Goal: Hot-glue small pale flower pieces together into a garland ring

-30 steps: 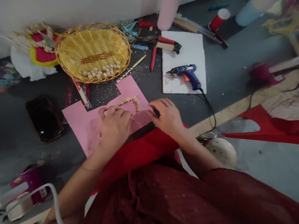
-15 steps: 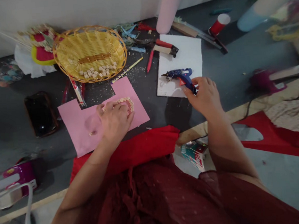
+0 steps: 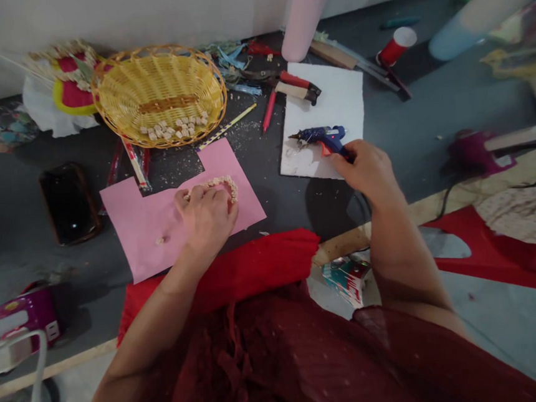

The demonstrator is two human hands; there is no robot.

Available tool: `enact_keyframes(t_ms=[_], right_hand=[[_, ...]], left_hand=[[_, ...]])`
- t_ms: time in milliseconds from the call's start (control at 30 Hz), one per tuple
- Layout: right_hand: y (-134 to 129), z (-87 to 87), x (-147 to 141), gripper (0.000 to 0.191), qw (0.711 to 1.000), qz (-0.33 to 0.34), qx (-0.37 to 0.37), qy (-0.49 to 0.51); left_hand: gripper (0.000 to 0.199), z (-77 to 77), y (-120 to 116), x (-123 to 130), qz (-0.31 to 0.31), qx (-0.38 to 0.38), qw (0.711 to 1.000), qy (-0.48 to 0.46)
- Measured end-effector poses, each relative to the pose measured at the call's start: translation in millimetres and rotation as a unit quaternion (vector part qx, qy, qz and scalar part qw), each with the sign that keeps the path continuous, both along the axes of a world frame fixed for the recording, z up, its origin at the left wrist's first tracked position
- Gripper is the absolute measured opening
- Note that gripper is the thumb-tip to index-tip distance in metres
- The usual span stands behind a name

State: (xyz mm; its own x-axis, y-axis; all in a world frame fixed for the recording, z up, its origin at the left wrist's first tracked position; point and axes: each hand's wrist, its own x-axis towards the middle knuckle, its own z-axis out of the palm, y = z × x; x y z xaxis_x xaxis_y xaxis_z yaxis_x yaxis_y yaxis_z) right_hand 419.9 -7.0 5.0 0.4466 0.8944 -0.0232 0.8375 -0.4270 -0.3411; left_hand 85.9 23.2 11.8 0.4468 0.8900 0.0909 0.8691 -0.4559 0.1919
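Observation:
My left hand (image 3: 209, 215) rests with bent fingers on a curved ring of small pale pieces (image 3: 231, 185), covering much of it. The ring lies on a pink paper sheet (image 3: 144, 237) with a cut-out notch, and one small loose piece (image 3: 161, 240) sits on the sheet left of my hand. My right hand (image 3: 369, 170) is wrapped around the handle of a blue glue gun (image 3: 330, 134) with an orange-red trigger. The gun lies over a white board (image 3: 299, 167), nozzle pointing left; its lower handle is hidden in my fingers.
A yellow woven basket (image 3: 164, 82) holding small pale cubes stands behind the paper. Pliers (image 3: 298, 86), a red pen (image 3: 269, 110) and a pink bottle (image 3: 306, 19) are near the board. A phone (image 3: 68, 203) lies left, a red thread spool (image 3: 393, 49) right.
My right hand has closed more fully around the glue gun's handle, and the gun has turned slightly. My left hand stays on the ring. The view has shifted a little.

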Motion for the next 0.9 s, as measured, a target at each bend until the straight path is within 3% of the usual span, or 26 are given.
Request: enact_keyframes(t_ms=[133,200,267,333,433,633,767,900], right_hand=[[-2,10.1,-6,0.018,0.989,-0.045,0.103,0.098],[-5,16.2,-12,0.022,0.951,-0.065,0.182,0.243],[-8,22.5,-20,0.032,0.892,-0.059,0.203,0.400],[-13,28.3,-28,0.037,0.864,-0.028,0.146,0.481],[-18,33.5,-44,0.029,0.865,0.050,0.040,0.497],[-16,27.3,-72,0.033,0.824,0.218,-0.050,0.520],[-13,21.0,-76,0.037,0.811,0.255,-0.080,0.520],[-12,17.5,-75,0.034,0.820,0.276,-0.110,0.490]], left_hand=[[0.019,-2.3,0,-2,-0.009,0.004,1.000,-0.013],[0.017,-4.2,0,-3,-0.012,0.013,1.000,-0.017],[0.016,-5.9,-1,-4,-0.010,0.022,1.000,-0.019],[0.015,-6.6,-1,-5,-0.008,0.021,0.999,-0.022],[0.015,-5.7,-3,-4,0.000,0.000,1.000,-0.031],[0.014,-5.6,-4,-5,0.014,-0.028,0.998,-0.060],[0.014,-9.9,-4,-8,0.008,-0.014,0.998,-0.056],[0.015,-12.5,-4,-9,0.012,-0.017,0.997,-0.068]])
